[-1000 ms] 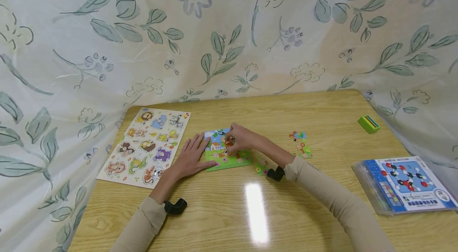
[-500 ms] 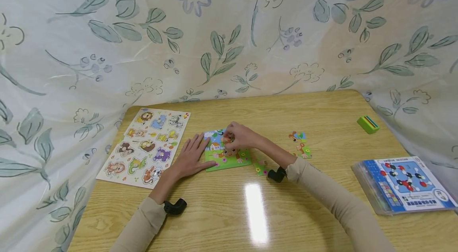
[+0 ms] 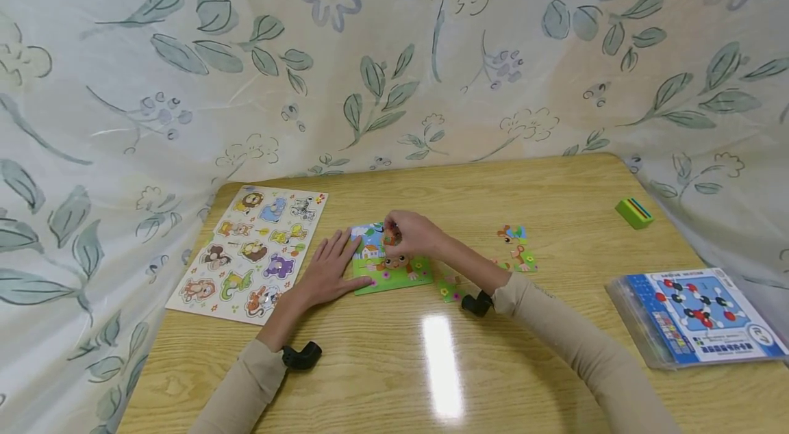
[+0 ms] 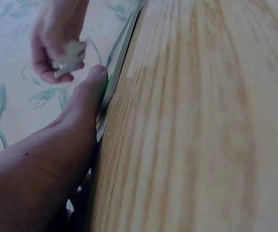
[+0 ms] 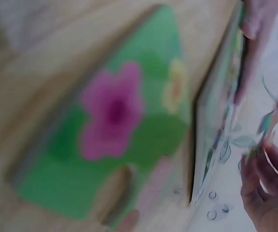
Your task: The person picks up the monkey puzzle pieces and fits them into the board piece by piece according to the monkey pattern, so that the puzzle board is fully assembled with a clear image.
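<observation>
A picture puzzle board [image 3: 403, 276] with a monkey, a house and green grass lies on the table. My left hand [image 3: 327, 273] rests flat along its left side, fingers straight, its thumb [image 4: 88, 92] on the near left corner. Over the upper right of the board, my right hand [image 3: 416, 234] pinches a puzzle piece [image 4: 71, 59], which shows its pale back in the left wrist view. That piece is held up, clear of the board; my fingers hide much of it in the head view. A loose green piece with a pink flower [image 5: 112, 113] lies under my right wrist.
More loose puzzle pieces [image 3: 516, 249] lie right of my right hand. An animal peg puzzle [image 3: 212, 249] is at the left. A small green block with coloured stripes [image 3: 635, 213] and a plastic case with a molecule picture [image 3: 709, 317] are on the right.
My right hand has shifted slightly left and turned the puzzle piece in its fingers above the board. The left hand has stayed in place.
</observation>
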Demonstrator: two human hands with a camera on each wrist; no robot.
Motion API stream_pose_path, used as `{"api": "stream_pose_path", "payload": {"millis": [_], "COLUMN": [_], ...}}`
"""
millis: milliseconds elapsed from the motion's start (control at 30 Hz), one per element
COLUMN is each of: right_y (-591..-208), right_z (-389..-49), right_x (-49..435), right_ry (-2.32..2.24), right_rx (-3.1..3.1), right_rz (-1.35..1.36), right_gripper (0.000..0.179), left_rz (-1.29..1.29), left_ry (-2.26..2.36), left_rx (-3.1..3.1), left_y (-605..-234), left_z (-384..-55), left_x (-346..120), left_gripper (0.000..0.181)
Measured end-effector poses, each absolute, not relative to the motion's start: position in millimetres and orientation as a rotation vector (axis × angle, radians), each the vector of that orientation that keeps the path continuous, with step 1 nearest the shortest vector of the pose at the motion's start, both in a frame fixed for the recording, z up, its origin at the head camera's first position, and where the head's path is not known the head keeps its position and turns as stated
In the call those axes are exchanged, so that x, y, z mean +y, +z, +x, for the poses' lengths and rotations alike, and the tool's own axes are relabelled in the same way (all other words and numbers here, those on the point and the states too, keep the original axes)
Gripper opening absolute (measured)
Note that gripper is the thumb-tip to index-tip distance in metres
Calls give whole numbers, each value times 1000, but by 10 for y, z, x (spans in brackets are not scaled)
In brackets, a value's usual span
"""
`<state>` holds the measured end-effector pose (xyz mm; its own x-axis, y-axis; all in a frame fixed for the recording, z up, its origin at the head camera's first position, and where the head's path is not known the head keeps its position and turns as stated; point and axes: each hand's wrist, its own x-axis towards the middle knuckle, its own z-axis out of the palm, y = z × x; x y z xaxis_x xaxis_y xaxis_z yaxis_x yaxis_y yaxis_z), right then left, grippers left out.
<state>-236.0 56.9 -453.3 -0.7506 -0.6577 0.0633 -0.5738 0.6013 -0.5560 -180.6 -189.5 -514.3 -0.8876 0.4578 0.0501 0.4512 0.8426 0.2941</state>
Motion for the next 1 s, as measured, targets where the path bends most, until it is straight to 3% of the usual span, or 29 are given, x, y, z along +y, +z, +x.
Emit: {"api": "stream_pose_path", "payload": {"millis": [267,500,700,833,1000], "right_y": [-4475,-4404,-4490,-4571,-4614], "right_z": [-2321,-2375,-2398,-2406,-2363], "right_x": [567,683,720,714,666], "right_ry": [-886,-1241,-1382,-1287,-1103], "right_rx": [2619,2402,2278,2322,2403], "right_rz": [-1103,-812,-597,-680,-785], "right_gripper": [16,10,31,54,50], "left_rz": [733,730,738,738,738], "left_ry": [486,484,476,472,472], "left_rx": [2992,2989,2991,2989,2989], "left_y": [-5158,-5149,-5127,-5124,-5132], "left_z": [-1817,-1815,-1814,-1814,-1810], "left_x": [-1887,-1878,-1884,-1887,-1892], "left_gripper": [92,92,92,92,92]}}
